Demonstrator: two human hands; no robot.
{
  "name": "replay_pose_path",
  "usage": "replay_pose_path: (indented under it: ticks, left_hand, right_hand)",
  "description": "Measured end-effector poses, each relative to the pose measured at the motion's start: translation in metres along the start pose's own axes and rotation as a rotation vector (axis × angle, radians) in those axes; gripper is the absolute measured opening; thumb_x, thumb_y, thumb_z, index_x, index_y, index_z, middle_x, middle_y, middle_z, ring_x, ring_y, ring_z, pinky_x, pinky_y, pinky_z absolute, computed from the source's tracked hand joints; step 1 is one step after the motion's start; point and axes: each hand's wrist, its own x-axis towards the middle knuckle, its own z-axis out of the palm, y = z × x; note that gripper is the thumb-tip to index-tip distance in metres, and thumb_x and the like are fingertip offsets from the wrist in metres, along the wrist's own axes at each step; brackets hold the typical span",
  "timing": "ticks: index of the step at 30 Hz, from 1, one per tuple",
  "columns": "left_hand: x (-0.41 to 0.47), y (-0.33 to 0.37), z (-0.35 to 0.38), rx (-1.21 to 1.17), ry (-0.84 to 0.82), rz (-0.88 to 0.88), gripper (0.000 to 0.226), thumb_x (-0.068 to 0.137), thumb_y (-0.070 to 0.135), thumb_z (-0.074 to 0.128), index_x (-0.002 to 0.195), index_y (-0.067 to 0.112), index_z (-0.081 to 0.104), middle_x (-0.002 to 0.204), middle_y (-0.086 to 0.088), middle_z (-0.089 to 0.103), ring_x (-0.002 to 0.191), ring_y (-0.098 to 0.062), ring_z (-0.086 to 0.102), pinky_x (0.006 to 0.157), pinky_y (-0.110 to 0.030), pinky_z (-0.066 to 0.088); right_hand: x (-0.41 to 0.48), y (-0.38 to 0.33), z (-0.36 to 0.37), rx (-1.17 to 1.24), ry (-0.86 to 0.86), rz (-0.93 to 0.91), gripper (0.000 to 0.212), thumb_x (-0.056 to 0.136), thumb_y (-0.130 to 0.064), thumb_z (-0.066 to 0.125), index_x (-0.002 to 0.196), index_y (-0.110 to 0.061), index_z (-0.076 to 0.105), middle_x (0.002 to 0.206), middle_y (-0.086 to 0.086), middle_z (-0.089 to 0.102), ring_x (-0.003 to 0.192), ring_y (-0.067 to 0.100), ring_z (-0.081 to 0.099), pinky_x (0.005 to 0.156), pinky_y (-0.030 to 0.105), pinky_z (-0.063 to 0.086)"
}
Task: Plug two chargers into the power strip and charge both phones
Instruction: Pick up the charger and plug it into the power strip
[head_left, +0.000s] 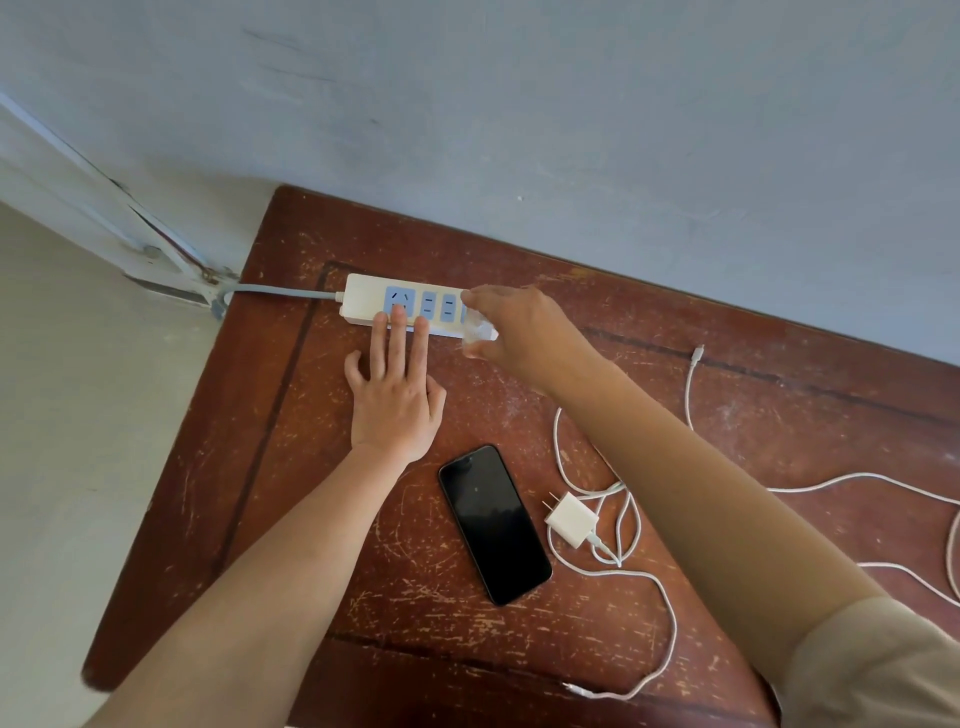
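Head view shows the power strip (402, 304) lying along the far edge of the tabletop (291, 467), close to the wall, its long axis running left to right with the grey cord leaving at its left end. The left hand (395, 400) lies flat and open, holding nothing, its fingers (399, 332) pressing on the near edge of the strip as if to steady it. The right hand (519, 332) reaches over the strip's right end and is closed around a pale charger (479, 332), only partly visible between thumb and fingertips. Whether its prongs are already seated cannot be told, since the hand covers that socket. Two free sockets show just left of the right hand, between the two hands. A second charger (570, 519) lies unplugged on the tabletop beside the dark phone (493, 525), prongs pointing away from the person toward the strip, its white cable (660, 587) looping nearby. It sits under the right forearm, so the right hand seems better placed to fetch it. Only one phone is visible.
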Motion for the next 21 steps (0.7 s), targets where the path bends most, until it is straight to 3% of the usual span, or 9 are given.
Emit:
replay_pose_path:
  ticks: [2,5,8,11,16,21]
  left_hand:
    - [-0.001,-0.001,0.001,0.000,0.006,0.000,0.070,0.098,0.038,0.032,0.160,0.015,0.009,0.169,-0.017,0.009,0.155,-0.036,0.008,0.111,-0.063,0.027]
    - [-0.001,-0.001,0.002,0.002,0.017,-0.002,0.069,0.097,0.040,0.025,0.160,0.016,0.011,0.169,-0.016,0.010,0.155,-0.035,0.008,0.111,-0.062,0.026]
    - [-0.001,-0.001,0.003,-0.002,0.022,-0.005,0.069,0.097,0.039,0.026,0.160,0.016,0.011,0.169,-0.016,0.010,0.155,-0.034,0.006,0.111,-0.062,0.026]
    - [-0.001,-0.002,0.004,-0.002,0.030,-0.004,0.069,0.098,0.037,0.032,0.160,0.016,0.010,0.169,-0.016,0.009,0.155,-0.034,0.007,0.112,-0.063,0.027]
    - [-0.001,-0.002,0.004,-0.001,0.037,0.004,0.072,0.097,0.031,0.042,0.160,0.015,0.011,0.169,-0.017,0.010,0.155,-0.036,0.009,0.112,-0.063,0.027]
    - [0.000,-0.001,0.003,0.012,0.025,-0.010,0.073,0.098,0.030,0.045,0.160,0.015,0.010,0.169,-0.017,0.010,0.155,-0.036,0.009,0.112,-0.063,0.028]
  right_hand:
    - [-0.002,-0.002,0.005,-0.015,0.003,-0.015,0.061,0.090,-0.025,0.074,0.145,-0.012,0.050,0.151,0.008,0.050,0.126,0.031,0.058,0.101,0.043,0.052]
    - [-0.010,0.004,0.009,-0.069,0.078,-0.032,0.061,0.093,-0.034,0.069,0.146,-0.013,0.048,0.150,0.010,0.045,0.114,0.032,0.062,0.087,0.044,0.059]
    - [-0.017,0.009,0.014,-0.154,0.147,-0.076,0.058,0.094,-0.037,0.067,0.144,-0.011,0.051,0.137,0.011,0.055,0.108,0.030,0.061,0.078,0.043,0.059]
    - [-0.015,0.009,0.017,-0.060,0.190,-0.086,0.054,0.089,-0.030,0.075,0.135,-0.005,0.061,0.124,0.014,0.066,0.102,0.034,0.066,0.076,0.047,0.060]
    - [0.001,0.013,0.010,-0.045,0.175,-0.020,0.056,0.087,-0.043,0.074,0.133,-0.015,0.063,0.134,0.005,0.066,0.112,0.029,0.067,0.085,0.046,0.060]
    - [-0.006,0.012,0.019,-0.131,0.218,-0.002,0.056,0.090,-0.046,0.069,0.139,-0.021,0.058,0.142,-0.004,0.061,0.112,0.022,0.067,0.080,0.039,0.059]
